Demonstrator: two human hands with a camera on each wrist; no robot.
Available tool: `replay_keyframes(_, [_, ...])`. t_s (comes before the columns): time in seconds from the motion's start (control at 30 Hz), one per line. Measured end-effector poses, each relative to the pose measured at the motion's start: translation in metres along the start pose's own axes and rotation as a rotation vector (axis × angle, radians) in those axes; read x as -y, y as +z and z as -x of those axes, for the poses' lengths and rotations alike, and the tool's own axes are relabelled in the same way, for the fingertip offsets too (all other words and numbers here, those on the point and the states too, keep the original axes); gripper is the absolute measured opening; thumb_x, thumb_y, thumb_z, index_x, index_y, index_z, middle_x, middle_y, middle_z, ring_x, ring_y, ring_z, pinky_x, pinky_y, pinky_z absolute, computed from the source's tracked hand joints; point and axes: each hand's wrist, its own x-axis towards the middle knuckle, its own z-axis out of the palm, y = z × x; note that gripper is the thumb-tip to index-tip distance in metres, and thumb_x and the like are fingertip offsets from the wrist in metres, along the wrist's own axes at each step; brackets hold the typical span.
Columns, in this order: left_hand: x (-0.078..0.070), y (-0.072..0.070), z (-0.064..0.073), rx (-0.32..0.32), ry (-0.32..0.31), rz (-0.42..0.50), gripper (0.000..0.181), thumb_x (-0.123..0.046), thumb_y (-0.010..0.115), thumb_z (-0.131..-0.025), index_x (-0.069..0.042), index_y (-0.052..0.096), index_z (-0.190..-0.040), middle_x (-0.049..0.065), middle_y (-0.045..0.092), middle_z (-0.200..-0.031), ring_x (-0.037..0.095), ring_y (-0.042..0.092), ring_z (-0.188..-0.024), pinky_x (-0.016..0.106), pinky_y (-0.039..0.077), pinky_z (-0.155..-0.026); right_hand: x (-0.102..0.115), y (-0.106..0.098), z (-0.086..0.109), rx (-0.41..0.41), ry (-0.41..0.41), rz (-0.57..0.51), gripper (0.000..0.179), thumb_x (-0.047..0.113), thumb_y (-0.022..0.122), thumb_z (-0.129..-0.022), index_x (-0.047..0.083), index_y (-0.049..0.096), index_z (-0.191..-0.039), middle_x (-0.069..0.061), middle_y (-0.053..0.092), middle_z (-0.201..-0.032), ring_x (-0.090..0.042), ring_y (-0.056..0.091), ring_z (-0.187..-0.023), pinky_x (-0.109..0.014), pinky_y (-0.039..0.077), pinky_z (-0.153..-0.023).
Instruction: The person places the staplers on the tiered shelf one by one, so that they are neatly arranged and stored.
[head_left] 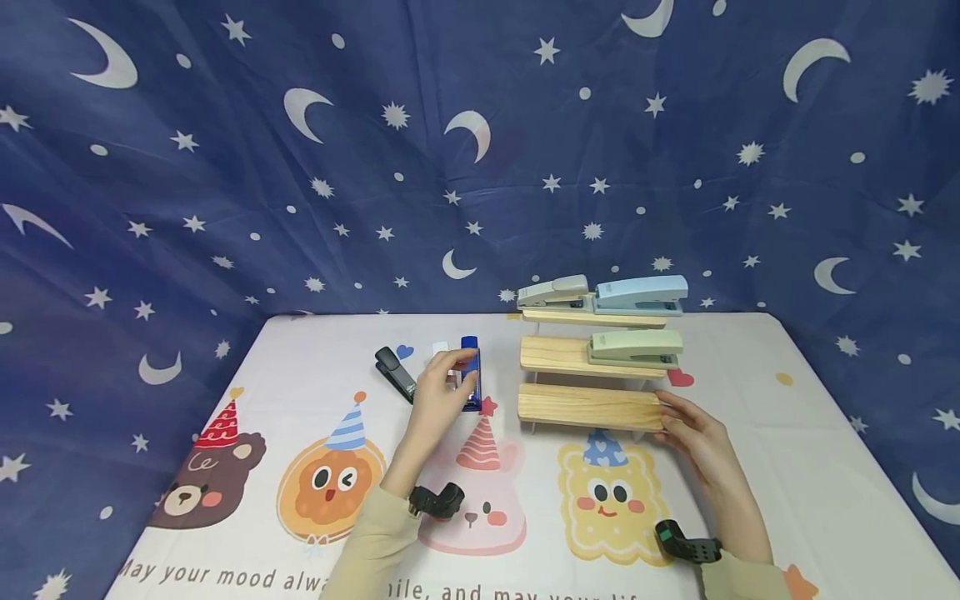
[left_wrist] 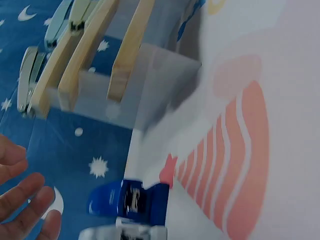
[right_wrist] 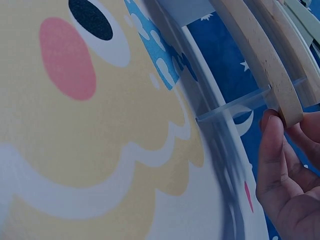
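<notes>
Sleeves, two, pale [head_left: 371, 542]: these lay nearest, at the near edge, each with a black band [head_left: 437, 500] at the wrist.

Table [head_left: 750, 358], one: covered in white cloth printed with party-hatted cartoon figures and a line of lettering at the near side.

Left hand [head_left: 438, 393], one: held over the blue stapler, left of the rack; grip apart, thumb and fingertips spaced and, in the left wrist view, clear of the stapler.

Blue stapler [head_left: 471, 367], one: on the table, far end pointing to the backdrop. Just left of it, a white stapler [head_left: 440, 346], partly hidden by the hand; farther left, a black stapler [head_left: 395, 372], lying aslant.

Right hand [head_left: 696, 435], one: grip clamped on the right end of the rack's lowest plank, thumb to the near side.

Rack [head_left: 585, 407], one: three wooden tiers on clear supports, right of centre. Middle tier, right side: a green stapler [head_left: 636, 347]. Top tier: a greyish-beige stapler [head_left: 553, 291] at left, a light blue stapler [head_left: 641, 292] at right.

Backdrop [head_left: 525, 92], one: dark blue, moons and stars.
</notes>
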Motion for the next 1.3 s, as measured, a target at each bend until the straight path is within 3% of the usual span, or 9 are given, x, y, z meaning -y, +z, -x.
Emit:
replay_keyframes(0.5, [0.028, -0.023, 0.01, -0.182, -0.144, 0.105, 0.031, -0.003, 0.065, -0.085, -0.007, 0.067, -0.116, 0.014, 0.067, -0.108, 0.028, 0.065, -0.098, 0.045, 0.054, -0.085, -0.001, 0.001, 0.001, -0.003, 0.019, 0.024, 0.052, 0.009, 0.052, -0.097, -0.013, 0.034, -0.14, 0.023, 0.062, -0.103, 0.006, 0.059, -0.091, -0.015, 0.053, -0.074])
replay_keyframes(1.07, [0.059, -0.041, 0.014, -0.365, -0.182, 0.003, 0.03, 0.0, 0.065, -0.084, -0.004, 0.067, -0.113, 0.014, 0.067, -0.103, 0.028, 0.065, -0.096, 0.04, 0.054, -0.079, 0.001, 0.001, -0.001, -0.01, 0.05, 0.074, 0.051, 0.01, 0.05, -0.098, -0.009, 0.034, -0.143, 0.024, 0.059, -0.101, 0.007, 0.057, -0.091, -0.014, 0.053, -0.075])
replay_keyframes(1.3, [0.07, -0.045, 0.015, -0.44, -0.232, -0.006, 0.033, 0.0, 0.067, -0.082, -0.003, 0.066, -0.115, 0.016, 0.065, -0.106, 0.031, 0.065, -0.096, 0.026, 0.049, -0.076, -0.001, 0.0, 0.0, -0.003, 0.026, 0.045, 0.051, 0.009, 0.05, -0.098, -0.012, 0.034, -0.141, 0.021, 0.06, -0.101, 0.006, 0.059, -0.09, -0.015, 0.053, -0.074])
